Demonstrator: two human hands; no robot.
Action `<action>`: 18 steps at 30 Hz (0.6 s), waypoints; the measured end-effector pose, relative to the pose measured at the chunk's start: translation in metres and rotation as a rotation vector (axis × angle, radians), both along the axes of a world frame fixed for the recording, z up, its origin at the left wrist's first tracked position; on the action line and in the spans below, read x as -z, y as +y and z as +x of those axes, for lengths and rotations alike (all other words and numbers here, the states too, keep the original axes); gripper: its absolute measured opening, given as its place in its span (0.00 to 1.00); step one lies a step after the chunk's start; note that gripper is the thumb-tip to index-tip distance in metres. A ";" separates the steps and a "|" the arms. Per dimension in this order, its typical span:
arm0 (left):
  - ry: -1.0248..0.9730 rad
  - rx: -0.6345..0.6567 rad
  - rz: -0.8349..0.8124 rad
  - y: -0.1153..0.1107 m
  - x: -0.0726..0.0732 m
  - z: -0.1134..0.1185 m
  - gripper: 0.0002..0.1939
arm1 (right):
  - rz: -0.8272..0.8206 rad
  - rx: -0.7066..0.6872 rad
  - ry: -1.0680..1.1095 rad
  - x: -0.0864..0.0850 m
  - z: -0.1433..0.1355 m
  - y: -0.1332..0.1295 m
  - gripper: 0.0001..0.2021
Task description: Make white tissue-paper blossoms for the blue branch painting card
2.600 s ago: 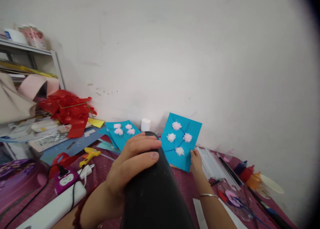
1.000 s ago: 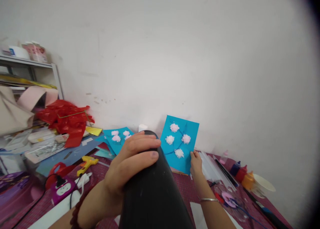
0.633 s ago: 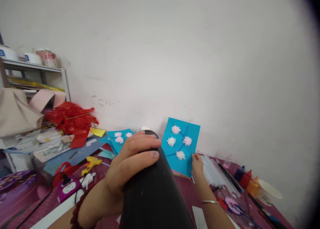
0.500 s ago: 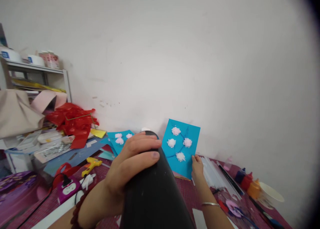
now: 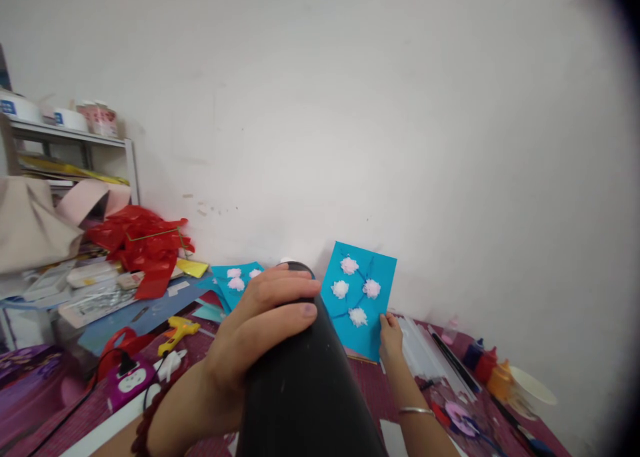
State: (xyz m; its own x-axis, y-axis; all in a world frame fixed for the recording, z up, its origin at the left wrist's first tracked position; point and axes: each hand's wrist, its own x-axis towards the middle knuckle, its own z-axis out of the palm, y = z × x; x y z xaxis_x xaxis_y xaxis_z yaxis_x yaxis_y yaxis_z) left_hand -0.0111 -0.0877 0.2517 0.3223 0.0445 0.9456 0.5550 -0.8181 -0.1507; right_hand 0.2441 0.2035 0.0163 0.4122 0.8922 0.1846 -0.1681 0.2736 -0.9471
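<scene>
My left hand (image 5: 273,317), with a dark red beaded bracelet on its wrist, lies wrapped over the top of a long, smooth black object (image 5: 307,390) that fills the lower middle of the view; its kind I cannot make out. A blue card (image 5: 361,297) decorated with several white and pale pink ruffled flowers and dark blue painted stems stands upright beyond it. My right hand (image 5: 391,337), below which a silver bangle shows, pinches the card's lower right edge. Part of the card's left side is hidden behind the black object.
Behind my left hand lies another blue flowered card (image 5: 235,282). To the left are a yellow glue gun (image 5: 176,332), a purple power socket (image 5: 131,379), a red plastic bag (image 5: 145,234) and a shelf (image 5: 70,134). Paint bottles (image 5: 486,366) stand at right, near black rods (image 5: 455,362).
The whole view has shifted slightly, so most things sit a little further left. Both hands keep their holds, and the card stays upright.
</scene>
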 end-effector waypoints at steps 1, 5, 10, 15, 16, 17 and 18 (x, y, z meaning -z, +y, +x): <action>0.008 0.010 -0.019 0.000 0.000 -0.001 0.23 | -0.001 -0.002 0.000 0.001 0.000 0.001 0.12; 0.026 0.062 -0.010 0.003 0.001 -0.003 0.26 | -0.001 -0.004 -0.007 0.002 0.002 0.001 0.10; 0.040 0.094 0.011 0.003 -0.002 -0.002 0.25 | -0.010 0.004 -0.016 0.005 0.003 0.002 0.11; 0.038 0.107 0.024 0.003 -0.003 -0.001 0.24 | 0.004 0.016 -0.004 0.010 0.003 0.008 0.06; 0.040 0.107 0.023 0.003 -0.003 -0.001 0.24 | 0.007 0.018 -0.006 0.011 0.004 0.009 0.07; 0.042 0.112 0.027 0.004 -0.003 -0.001 0.24 | 0.010 0.020 -0.012 0.012 0.004 0.010 0.07; 0.035 0.116 0.031 0.005 -0.003 -0.001 0.24 | 0.012 0.023 -0.019 0.013 0.004 0.011 0.08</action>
